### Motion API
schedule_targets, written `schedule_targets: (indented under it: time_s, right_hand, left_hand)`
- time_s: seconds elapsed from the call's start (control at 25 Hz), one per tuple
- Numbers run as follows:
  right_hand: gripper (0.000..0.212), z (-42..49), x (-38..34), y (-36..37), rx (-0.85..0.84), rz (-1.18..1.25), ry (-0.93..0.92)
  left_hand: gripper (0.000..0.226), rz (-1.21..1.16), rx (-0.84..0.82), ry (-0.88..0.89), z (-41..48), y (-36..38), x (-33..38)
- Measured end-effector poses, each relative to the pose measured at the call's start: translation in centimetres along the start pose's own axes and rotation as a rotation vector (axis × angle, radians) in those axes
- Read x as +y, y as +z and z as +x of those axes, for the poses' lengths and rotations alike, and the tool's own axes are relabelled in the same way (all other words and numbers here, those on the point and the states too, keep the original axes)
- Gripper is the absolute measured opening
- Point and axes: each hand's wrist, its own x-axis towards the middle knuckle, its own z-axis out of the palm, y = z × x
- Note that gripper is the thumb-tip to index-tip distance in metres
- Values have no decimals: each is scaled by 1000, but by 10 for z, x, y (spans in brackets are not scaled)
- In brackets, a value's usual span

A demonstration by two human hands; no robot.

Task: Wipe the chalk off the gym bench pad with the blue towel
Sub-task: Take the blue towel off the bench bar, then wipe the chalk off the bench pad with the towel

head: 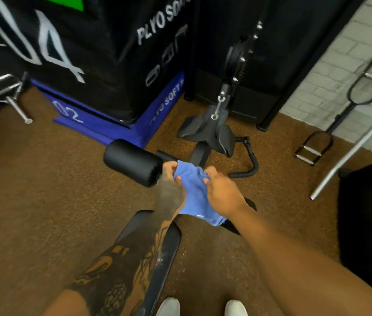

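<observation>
Towel (195, 190): one, blue, held in the air between my two hands, above the far end of the pad (157, 252). My left hand (170, 183) pinches its upper left edge with the fingers closed on the cloth. My right hand (222, 193) grips the upper right edge the same way. The lower part of the towel hangs loose and does not visibly touch the pad.

Pad: one, black, running from the bottom of the view up toward my hands. My tattooed left forearm crosses it and hides much of its surface. One patch of white chalk (161, 261) shows on the pad just beside that forearm.

Surroundings, counted:
- One black foam roller (132, 163), just beyond my left hand.
- Two stacked plyo boxes: one black (103, 55) on one blue (103, 126).
- One cable attachment (212, 131) hanging low ahead of the towel.
- One handle frame (339, 115) leaning on the brick wall (339, 71).
- One steel bar (351, 153) slanting at right.
- Two white shoes (203, 307) at the bottom edge.

Floor (43, 190): brown speckled rubber.
</observation>
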Motion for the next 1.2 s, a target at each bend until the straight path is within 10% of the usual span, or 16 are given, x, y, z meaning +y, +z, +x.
schedule_targets:
  time_s: [0.72, 1.2]
  right_hand:
    - [15, -16, -45, 95, -464, -206, -679]
    - [23, 39, -43, 246, -352, -503, -758]
  left_hand:
    - [42, -24, 664, -471, -184, -17, -94]
    - [38, 359, 540, -468, -167, -16, -241]
